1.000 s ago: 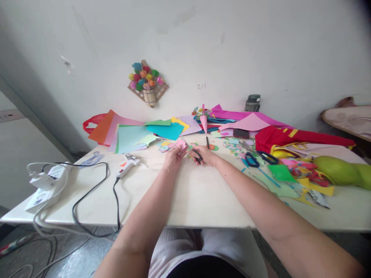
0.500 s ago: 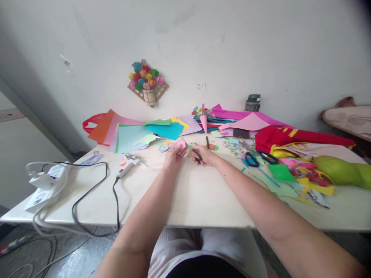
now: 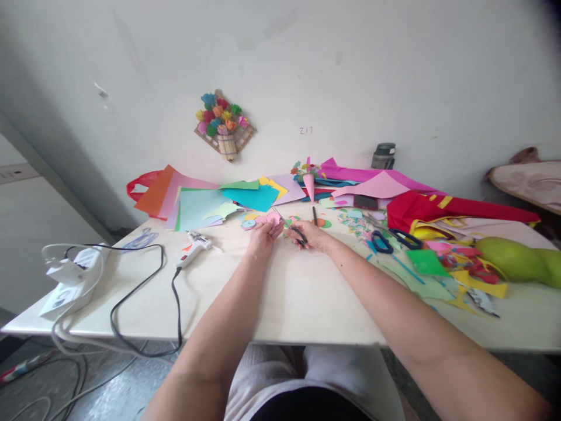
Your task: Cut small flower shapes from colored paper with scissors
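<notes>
My left hand (image 3: 264,237) pinches a small pink paper piece (image 3: 273,218) over the middle of the table. Just right of it, my right hand (image 3: 307,234) is wrapped round dark-handled scissors (image 3: 300,235), whose blades point up and left toward the pink paper. Paper circles (image 3: 248,224) lie beyond my left hand, and an orange circle (image 3: 321,222) lies beyond my right. Whether the blades touch the paper is too small to tell.
At left are a glue gun (image 3: 193,251), its black cable and a white power strip (image 3: 72,283). Coloured sheets (image 3: 201,207) lie at the back. Blue-handled scissors (image 3: 382,242), paper scraps and red fabric (image 3: 460,210) are on the right.
The scissors' blades have shifted slightly away from the pink paper. Both hands have otherwise hardly moved, and the view has shifted a little.
</notes>
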The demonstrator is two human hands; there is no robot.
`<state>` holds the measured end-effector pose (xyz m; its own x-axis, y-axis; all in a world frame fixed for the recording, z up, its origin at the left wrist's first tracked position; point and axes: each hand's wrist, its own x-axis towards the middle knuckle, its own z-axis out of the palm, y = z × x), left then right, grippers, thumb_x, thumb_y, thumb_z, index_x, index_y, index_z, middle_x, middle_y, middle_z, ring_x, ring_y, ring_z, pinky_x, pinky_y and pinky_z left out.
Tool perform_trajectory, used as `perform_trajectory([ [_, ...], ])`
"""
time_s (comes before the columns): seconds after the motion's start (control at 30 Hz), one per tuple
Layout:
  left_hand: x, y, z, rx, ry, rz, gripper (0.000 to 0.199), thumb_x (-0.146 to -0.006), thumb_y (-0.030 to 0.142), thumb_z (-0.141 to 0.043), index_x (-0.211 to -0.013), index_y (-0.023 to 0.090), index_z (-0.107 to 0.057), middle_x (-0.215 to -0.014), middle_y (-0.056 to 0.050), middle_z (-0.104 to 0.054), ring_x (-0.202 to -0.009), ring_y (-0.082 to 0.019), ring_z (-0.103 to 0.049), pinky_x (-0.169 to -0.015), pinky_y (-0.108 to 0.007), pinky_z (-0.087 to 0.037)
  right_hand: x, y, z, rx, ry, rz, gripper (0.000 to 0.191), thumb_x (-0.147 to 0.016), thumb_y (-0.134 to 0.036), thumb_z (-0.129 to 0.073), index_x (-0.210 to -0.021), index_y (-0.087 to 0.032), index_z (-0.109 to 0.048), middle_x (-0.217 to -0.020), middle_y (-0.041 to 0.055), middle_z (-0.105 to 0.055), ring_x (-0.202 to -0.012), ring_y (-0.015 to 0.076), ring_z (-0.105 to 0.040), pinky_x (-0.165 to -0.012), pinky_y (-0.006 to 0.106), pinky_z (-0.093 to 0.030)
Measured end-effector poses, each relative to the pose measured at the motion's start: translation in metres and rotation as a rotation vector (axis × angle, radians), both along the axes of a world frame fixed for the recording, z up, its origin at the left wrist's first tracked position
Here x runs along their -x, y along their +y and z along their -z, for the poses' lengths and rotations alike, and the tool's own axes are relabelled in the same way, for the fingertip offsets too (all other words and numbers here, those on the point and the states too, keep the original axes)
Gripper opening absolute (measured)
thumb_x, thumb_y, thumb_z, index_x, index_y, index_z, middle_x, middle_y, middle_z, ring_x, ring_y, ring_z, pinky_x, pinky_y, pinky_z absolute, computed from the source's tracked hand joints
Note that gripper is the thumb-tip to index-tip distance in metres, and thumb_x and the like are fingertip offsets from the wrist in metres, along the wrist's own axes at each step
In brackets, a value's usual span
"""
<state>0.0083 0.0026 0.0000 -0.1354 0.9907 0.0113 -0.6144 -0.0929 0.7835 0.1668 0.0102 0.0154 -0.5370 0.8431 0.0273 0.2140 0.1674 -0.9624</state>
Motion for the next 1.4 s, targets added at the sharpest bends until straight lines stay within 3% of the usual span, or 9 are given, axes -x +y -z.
perform_trajectory([
  [0.4,0.001,-0.0017,0.0014,-0.025,0.057,-0.022,0.018,-0.066,0.018,-0.071,-0.074,0.015,-0.056,-0.069,-0.004,-0.067,-0.071,-0.02,-0.068,-0.067,-0.029,-0.054,-0.0017,0.0028,0.0005,-0.04,-0.054,-0.019,0.029,-0.073,-0.04,-0.065,-0.071,-0.016,-0.05,-0.049,-0.0042,-0.053,-0.034,0.0059,-0.048,-0.026,0.015,-0.026],
  [0.73,0.0027,-0.0004,0.0036,-0.051,0.135,-0.028,0.028,-0.06,0.028,-0.077,-0.071,0.015,-0.054,-0.068,-0.004,-0.068,-0.072,-0.02,-0.069,-0.068,-0.029,-0.053,-0.0034,-0.0011,-0.0052,-0.048,-0.085,-0.048,0.028,-0.073,-0.039,-0.064,-0.07,-0.015,-0.05,-0.047,-0.0047,-0.052,-0.033,0.0051,-0.046,-0.026,0.014,-0.026],
  [1.4,0.0036,-0.0002,0.0026,-0.065,0.169,-0.029,0.029,-0.061,0.031,-0.076,-0.072,0.016,-0.053,-0.068,-0.004,-0.066,-0.071,-0.02,-0.068,-0.071,-0.032,-0.052,-0.0036,-0.0007,-0.0048,-0.041,-0.111,-0.045,0.025,-0.072,-0.035,-0.065,-0.067,-0.016,-0.049,-0.046,-0.0051,-0.051,-0.031,0.005,-0.044,-0.026,0.015,-0.025],
])
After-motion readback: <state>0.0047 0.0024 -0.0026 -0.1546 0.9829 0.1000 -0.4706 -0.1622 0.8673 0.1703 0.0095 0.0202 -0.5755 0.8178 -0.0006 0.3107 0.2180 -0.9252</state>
